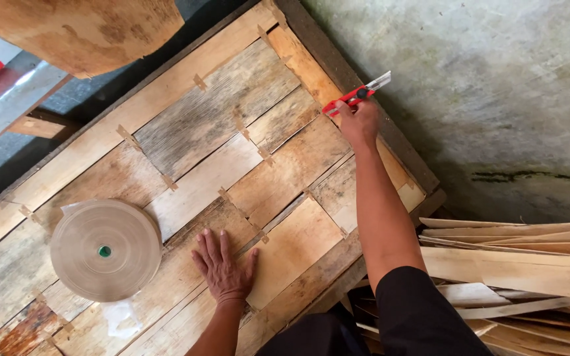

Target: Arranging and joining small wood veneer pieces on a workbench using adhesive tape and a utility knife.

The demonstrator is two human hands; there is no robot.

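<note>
Now right hand point(359, 123) grips red cutter point(355, 94).

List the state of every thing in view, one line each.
Red utility knife: blade extended, gripped in the right hand.
Left hand: flat, fingers spread, pressing the patched wood veneer sheet.
Round beige tape roll: lying flat on the sheet.
Pale veneer strips: stacked loosely at right.

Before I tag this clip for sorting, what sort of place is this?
Probably a wood veneer workshop: thin pale veneer sheets lie patched together with a round roll of brown paper tape on them, more strips stacked beside the bare concrete floor.
</note>
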